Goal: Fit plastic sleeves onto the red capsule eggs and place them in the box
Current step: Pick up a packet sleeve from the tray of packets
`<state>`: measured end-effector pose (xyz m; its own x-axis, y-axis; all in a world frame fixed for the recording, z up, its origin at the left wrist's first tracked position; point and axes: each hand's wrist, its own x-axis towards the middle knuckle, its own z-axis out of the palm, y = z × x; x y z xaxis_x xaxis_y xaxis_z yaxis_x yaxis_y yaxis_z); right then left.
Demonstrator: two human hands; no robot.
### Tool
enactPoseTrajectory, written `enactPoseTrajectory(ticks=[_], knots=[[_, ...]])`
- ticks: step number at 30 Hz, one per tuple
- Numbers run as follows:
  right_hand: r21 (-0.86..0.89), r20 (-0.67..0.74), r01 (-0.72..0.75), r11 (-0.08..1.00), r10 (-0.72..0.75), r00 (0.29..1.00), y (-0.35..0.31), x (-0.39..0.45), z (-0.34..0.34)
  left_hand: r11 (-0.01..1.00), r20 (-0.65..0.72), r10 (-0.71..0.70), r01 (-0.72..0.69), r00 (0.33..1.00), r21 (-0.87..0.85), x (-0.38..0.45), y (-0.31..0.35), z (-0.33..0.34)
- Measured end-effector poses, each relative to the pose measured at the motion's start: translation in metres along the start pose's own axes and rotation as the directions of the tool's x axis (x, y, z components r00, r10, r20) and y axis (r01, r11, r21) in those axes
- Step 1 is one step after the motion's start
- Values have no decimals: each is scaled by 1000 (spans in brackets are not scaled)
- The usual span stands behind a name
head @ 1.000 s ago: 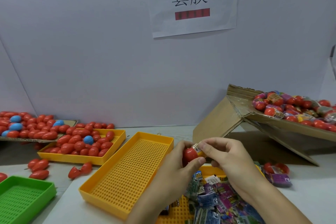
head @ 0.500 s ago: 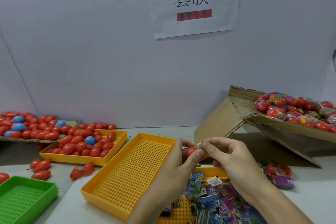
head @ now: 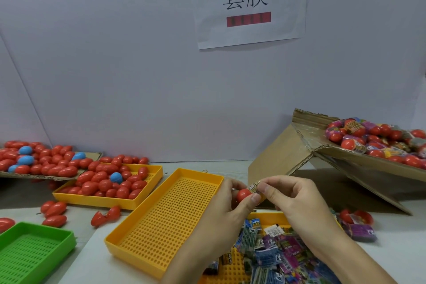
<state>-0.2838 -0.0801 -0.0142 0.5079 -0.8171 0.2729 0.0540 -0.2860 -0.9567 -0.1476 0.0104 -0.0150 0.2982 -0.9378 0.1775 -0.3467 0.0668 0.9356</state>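
Left hand grips a red capsule egg, thumb pressed on its front, fingers curled behind. Right hand pinches a plastic sleeve between thumb and forefinger at the egg's top right; sleeve touches the egg, how far on it sits cannot be told. Both held above the surface, just right of an empty yellow tray. Loose sleeves pile below the hands on another yellow tray. Cardboard box, tilted, right, holds sleeved eggs. Left: yellow tray of bare eggs, cardboard sheet with more eggs, green tray at the near left edge.
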Motion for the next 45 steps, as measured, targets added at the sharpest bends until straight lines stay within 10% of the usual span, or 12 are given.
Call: enactPoseTrajectory(ticks=[26, 45], knots=[[-434, 68, 277, 857, -275, 959, 4, -8, 17, 994, -32, -4, 1, 999, -106, -4, 7, 4], [-441, 62, 331, 834, -339, 939, 7, -8, 18, 997, -172, 72, -76, 982, -13, -3, 6, 9]])
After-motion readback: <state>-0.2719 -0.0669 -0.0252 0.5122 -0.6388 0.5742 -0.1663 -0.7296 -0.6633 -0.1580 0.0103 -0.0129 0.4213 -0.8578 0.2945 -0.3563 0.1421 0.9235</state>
